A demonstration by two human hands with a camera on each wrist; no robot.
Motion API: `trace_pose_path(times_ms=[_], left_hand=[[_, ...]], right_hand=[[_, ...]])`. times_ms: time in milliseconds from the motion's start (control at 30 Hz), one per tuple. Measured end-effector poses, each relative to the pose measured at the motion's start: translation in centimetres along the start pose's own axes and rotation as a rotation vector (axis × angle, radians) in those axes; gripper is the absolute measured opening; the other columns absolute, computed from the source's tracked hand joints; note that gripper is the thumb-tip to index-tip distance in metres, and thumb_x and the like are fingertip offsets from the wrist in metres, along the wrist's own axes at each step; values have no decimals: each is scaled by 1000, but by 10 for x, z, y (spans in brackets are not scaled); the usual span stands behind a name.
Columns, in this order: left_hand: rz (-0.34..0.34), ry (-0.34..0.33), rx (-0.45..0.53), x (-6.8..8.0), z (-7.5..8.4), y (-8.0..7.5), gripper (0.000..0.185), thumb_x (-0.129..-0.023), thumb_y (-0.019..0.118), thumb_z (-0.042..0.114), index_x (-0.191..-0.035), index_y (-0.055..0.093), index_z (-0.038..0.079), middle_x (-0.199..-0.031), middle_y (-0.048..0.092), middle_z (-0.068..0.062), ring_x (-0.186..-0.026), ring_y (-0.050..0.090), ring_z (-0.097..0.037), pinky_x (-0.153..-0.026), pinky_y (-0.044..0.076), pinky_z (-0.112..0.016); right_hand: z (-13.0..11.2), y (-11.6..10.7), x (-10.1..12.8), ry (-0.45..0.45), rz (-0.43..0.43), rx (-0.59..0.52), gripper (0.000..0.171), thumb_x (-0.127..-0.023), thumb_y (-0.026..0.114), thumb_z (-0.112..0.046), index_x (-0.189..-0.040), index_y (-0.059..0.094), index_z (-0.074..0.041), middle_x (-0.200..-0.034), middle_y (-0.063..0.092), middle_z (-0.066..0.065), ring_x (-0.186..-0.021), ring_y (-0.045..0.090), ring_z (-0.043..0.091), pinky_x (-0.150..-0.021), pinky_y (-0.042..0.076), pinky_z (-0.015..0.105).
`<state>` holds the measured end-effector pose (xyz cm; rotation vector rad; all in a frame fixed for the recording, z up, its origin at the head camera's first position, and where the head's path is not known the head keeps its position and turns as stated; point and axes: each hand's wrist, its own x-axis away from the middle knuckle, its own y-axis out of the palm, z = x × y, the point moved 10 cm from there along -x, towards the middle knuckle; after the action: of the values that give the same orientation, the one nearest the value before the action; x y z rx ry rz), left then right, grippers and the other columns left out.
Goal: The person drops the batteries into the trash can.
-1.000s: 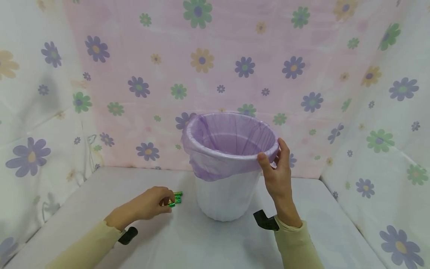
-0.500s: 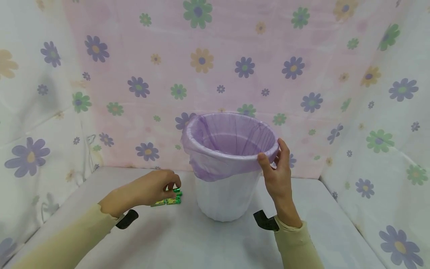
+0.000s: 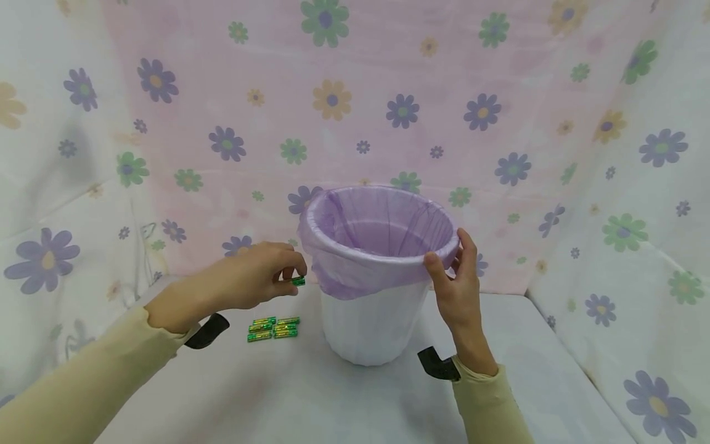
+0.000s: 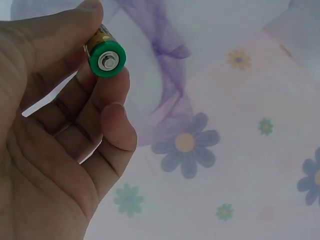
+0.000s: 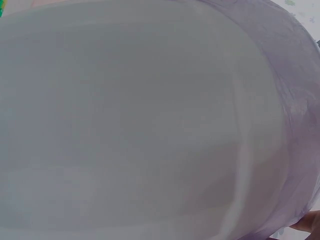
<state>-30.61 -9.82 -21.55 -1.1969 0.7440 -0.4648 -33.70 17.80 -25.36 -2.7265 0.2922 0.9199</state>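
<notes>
My left hand [image 3: 244, 274] is raised above the table, left of the bin. Between thumb and fingers it pinches a green and gold battery [image 3: 299, 281]; in the left wrist view that battery [image 4: 106, 56] points its metal nub at the camera. A white trash bin [image 3: 371, 330] stands upright, lined with a thin purple bag [image 3: 360, 277] folded over its rim. My right hand [image 3: 459, 296] holds the bin's rim at the right, thumb on the near side. The right wrist view is filled by the bin's white wall [image 5: 125, 115] and the purple bag [image 5: 300, 115].
Several more green and gold batteries [image 3: 285, 333] lie in two short columns on the white tabletop [image 3: 310, 407], left of the bin. Flower-patterned fabric [image 3: 360, 80] closes off the back and both sides of the table.
My left hand has risen from the group of batteries with one battery pinched in it, up toward the height of the bin's rim. The right hand and the bin have stayed in place.
</notes>
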Motion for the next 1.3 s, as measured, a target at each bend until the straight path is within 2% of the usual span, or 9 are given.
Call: trace_pose_path(times_ms=[233, 533, 767, 900, 1067, 1300], left_hand=[[67, 45, -53, -10, 14, -29, 16, -82, 75, 8, -94, 65, 12, -79, 53, 7, -66, 48, -8, -63, 45, -27], [119, 136, -28, -30, 34, -51, 15, -83, 74, 9, -96, 66, 10, -77, 53, 6, -70, 50, -10, -65, 44, -29], [118, 170, -5, -55, 49, -55, 16, -84, 74, 11, -98, 67, 9, -79, 55, 3, -72, 51, -15, -69, 43, -31], [110, 169, -3, -72, 53, -57, 16, -84, 74, 10, -98, 67, 8, -80, 55, 1, -72, 50, -18, -71, 42, -31], [84, 133, 5, -92, 48, -54, 15, -85, 72, 11, -98, 66, 9, -82, 57, 0, -74, 51, -17, -72, 43, -31], [59, 73, 91, -113, 35, -43, 15, -86, 72, 11, -99, 66, 7, -81, 59, -2, -76, 53, -18, -74, 45, -31]], right_hand=[[0, 0, 0, 0, -5, -7, 73, -90, 62, -37, -150, 22, -24, -139, 40, 12, -119, 47, 27, -93, 44, 52], [0, 0, -2, -1, -4, -8, 74, -90, 62, -38, -150, 21, -24, -139, 40, 12, -119, 47, 27, -94, 44, 53], [0, 0, -1, 10, 0, 8, 75, -90, 62, -38, -150, 21, -25, -140, 39, 13, -120, 46, 28, -95, 43, 53], [0, -1, 0, 18, 0, 11, 74, -90, 62, -39, -150, 20, -25, -140, 39, 13, -121, 46, 28, -95, 43, 53], [1, -1, -1, 22, -3, 12, 74, -90, 61, -39, -151, 20, -24, -141, 39, 13, -122, 45, 27, -95, 42, 52], [0, -2, 0, 28, -5, 14, 75, -90, 62, -39, -151, 20, -24, -141, 39, 12, -123, 45, 27, -95, 43, 52]])
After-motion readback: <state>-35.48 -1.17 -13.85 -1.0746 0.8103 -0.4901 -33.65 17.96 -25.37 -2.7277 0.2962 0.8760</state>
